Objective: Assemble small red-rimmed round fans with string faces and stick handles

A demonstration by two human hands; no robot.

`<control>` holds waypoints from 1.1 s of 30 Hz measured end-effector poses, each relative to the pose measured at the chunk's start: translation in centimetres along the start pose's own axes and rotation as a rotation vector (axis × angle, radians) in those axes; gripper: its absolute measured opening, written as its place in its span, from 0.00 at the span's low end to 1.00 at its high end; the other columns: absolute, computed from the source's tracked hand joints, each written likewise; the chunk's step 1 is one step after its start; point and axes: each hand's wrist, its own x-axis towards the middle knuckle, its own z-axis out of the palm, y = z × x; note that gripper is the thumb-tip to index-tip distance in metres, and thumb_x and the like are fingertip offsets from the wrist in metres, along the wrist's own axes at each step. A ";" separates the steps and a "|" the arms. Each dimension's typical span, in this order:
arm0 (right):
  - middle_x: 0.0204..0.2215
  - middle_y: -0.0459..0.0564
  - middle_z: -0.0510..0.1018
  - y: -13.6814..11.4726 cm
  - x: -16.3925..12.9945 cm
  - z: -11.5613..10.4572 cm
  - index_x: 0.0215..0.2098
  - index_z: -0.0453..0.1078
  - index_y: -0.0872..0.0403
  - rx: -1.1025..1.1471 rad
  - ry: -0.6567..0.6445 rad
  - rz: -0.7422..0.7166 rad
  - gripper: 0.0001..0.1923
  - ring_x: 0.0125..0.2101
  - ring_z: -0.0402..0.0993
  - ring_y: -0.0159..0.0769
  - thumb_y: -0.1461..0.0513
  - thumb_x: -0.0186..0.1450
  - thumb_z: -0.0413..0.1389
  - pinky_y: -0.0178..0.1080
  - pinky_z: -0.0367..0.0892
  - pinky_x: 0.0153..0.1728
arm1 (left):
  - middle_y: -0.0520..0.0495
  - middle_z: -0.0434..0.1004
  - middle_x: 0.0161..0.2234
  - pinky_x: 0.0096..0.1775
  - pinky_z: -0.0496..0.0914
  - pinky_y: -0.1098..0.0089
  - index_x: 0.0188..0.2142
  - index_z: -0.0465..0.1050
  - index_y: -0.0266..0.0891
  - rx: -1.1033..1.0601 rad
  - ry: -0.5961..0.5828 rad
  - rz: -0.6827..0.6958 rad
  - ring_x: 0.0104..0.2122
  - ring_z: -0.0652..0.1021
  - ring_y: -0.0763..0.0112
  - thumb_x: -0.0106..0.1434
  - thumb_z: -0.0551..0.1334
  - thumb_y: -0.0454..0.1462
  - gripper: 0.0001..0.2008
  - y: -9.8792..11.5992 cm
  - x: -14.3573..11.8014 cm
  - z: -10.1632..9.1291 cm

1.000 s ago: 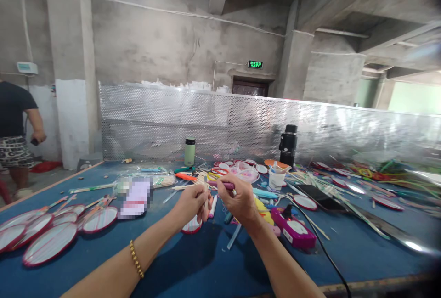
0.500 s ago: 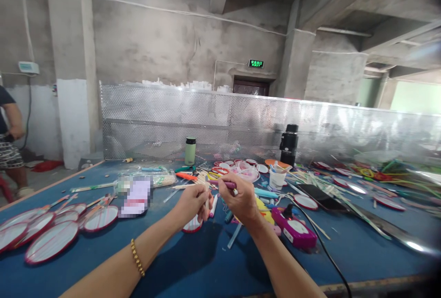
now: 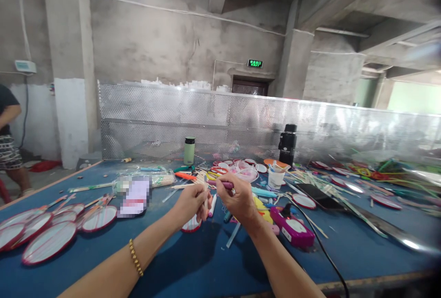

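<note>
My left hand (image 3: 193, 202) is closed in a pinch on a narrow pale flat stick (image 3: 206, 199), held upright. Just under its fingers shows a round white disc with a red rim (image 3: 190, 227); whether it is joined to the stick, I cannot tell. My right hand (image 3: 237, 196) grips a slim purple pen-shaped tool (image 3: 217, 184), its kind unclear. The tool points left, its end by the top of the stick. Below the hands lie a white and pink marker (image 3: 212, 206) and a clear plastic strip (image 3: 234, 235).
Several red-rimmed discs (image 3: 51, 243) on sticks lie left, beside a phone (image 3: 136, 197). Behind are orange-handled pliers (image 3: 186, 176), a green bottle (image 3: 189, 152) and a white cup (image 3: 276, 178). A purple power strip (image 3: 292, 229) with a black cable (image 3: 325, 254) sits right. A person (image 3: 12, 142) stands far left.
The whole view has shifted slightly, with things sitting a little further left. Both hands keep nearly the same pose and hold. The person at far left has moved an arm.
</note>
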 end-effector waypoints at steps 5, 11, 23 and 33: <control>0.22 0.46 0.73 -0.1 0.0 0.0 0.27 0.69 0.55 0.007 0.007 0.007 0.07 0.23 0.68 0.29 0.65 0.62 0.53 0.32 0.63 0.26 | 0.49 0.73 0.15 0.12 0.61 0.78 0.25 0.62 0.38 0.011 0.001 0.001 0.11 0.70 0.75 0.60 0.54 0.41 0.11 0.1 -0.1 0.1; 0.22 0.47 0.74 0.0 0.0 0.1 0.27 0.70 0.55 0.009 0.002 0.016 0.07 0.22 0.68 0.29 0.65 0.62 0.53 0.31 0.63 0.25 | 0.50 0.73 0.15 0.12 0.61 0.78 0.25 0.62 0.38 -0.003 -0.008 -0.001 0.10 0.70 0.76 0.60 0.53 0.41 0.10 0.0 -0.1 0.2; 0.22 0.46 0.74 0.1 0.0 0.1 0.27 0.69 0.55 0.019 0.018 0.008 0.07 0.23 0.68 0.29 0.66 0.62 0.53 0.32 0.63 0.26 | 0.50 0.72 0.15 0.12 0.61 0.79 0.26 0.63 0.37 -0.011 -0.007 -0.003 0.10 0.70 0.75 0.59 0.53 0.40 0.09 -0.3 0.1 0.0; 0.21 0.45 0.73 0.0 0.0 0.1 0.26 0.69 0.55 0.006 0.032 0.000 0.07 0.22 0.67 0.29 0.65 0.63 0.53 0.32 0.63 0.25 | 0.50 0.72 0.14 0.12 0.61 0.79 0.25 0.63 0.37 -0.003 -0.001 -0.012 0.11 0.71 0.75 0.58 0.52 0.38 0.08 0.0 0.0 0.1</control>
